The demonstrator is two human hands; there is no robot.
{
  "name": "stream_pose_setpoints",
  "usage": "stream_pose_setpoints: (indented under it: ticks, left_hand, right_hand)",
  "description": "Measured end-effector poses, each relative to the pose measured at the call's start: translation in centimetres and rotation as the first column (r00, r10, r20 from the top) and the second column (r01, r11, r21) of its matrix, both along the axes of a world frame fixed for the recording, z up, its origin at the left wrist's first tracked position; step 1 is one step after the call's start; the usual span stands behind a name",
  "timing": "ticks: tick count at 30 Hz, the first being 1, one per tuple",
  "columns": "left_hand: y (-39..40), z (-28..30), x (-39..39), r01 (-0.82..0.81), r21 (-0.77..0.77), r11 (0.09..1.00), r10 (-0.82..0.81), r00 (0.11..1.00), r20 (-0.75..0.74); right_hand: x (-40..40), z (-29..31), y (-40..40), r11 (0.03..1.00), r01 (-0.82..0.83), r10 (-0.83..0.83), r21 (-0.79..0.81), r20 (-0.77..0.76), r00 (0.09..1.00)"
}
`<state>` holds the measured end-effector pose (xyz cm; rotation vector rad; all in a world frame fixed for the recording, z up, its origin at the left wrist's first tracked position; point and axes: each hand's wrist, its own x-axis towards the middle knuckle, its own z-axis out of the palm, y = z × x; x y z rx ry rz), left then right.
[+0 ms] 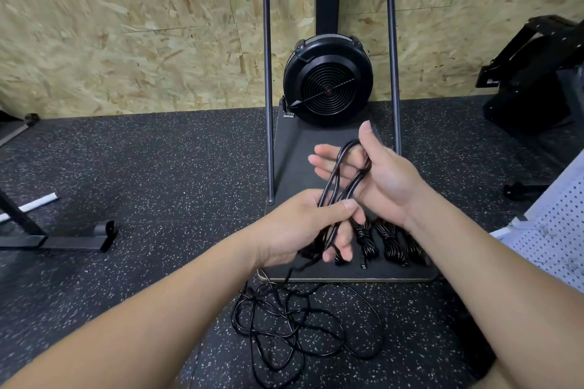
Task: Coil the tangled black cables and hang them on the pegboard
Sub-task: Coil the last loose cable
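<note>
Over speckled floor (126, 167), both hands loop cable (343, 180).

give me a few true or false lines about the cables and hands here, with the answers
1. The left hand pinches the black cable loops at their lower end. True.
2. The right hand is empty and away from the cable. False: the loops run round its open palm, thumb raised.
3. Coiled cable bundles lie on the black platform. True.
4. All of the cable has been coiled. False: a loose tangle lies on the speckled floor in front of the platform.
5. The white pegboard stands at the left edge. False: it is at the right edge.
</note>
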<state>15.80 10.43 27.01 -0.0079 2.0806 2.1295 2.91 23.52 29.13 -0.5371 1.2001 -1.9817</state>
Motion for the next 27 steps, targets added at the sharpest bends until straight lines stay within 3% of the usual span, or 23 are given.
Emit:
stream_pose_setpoints:
  ticks: [3,6,11,15,18,20,22,25,27]
  left_hand:
    - [-0.8,-0.1,-0.8,-0.200,0.036,0.979,0.202,0.977,-0.063]
    - [-2.2,0.2,-1.9,-0.391,0.140,0.910,0.403,0.913,-0.065]
    - [-3.5,-0.1,-2.8,-0.514,0.288,0.808,0.544,0.839,-0.028]
    - [-5.0,-1.0,-3.2,-0.589,0.194,0.784,0.611,0.788,-0.075]
    - [-6.9,-1.5,-3.3,-0.651,0.133,0.747,0.664,0.738,-0.119]
    - [-8.2,-1.9,-3.0,-0.692,0.032,0.722,0.690,0.715,-0.116]
    - [-9.4,-2.4,-2.7,-0.733,-0.056,0.678,0.725,0.680,-0.109]
    - [-10.2,-2.8,-2.5,-0.690,-0.270,0.671,0.690,0.715,-0.114]
    - [-8.6,-2.6,-2.1,-0.530,-0.332,0.781,0.567,0.824,0.019]
  right_hand:
    - [-0.8,-2.2,-0.4,0.996,-0.044,0.043,0.081,0.013,0.999]
    - [0.6,-4.9,-0.7,0.959,-0.222,0.217,0.177,0.047,0.975]
    - [4.1,-7.6,-2.3,0.857,-0.330,0.388,0.396,-0.073,0.919]
    - [4.5,-7.7,-2.8,0.853,-0.260,0.298,0.453,-0.011,0.955]
    - [4.0,-6.9,-2.6,0.781,-0.242,0.266,0.575,0.044,0.963]
    - [4.0,-6.0,-2.1,0.702,-0.125,0.291,0.701,-0.122,0.949]
    - [3.8,-5.1,-1.3,0.689,-0.022,0.371,0.724,-0.327,0.869]
    - [2.8,-3.3,0.0,0.808,0.029,0.312,0.589,-0.468,0.827]
    - [1.8,-2.3,0.4,0.870,0.118,0.171,0.478,-0.518,0.838]
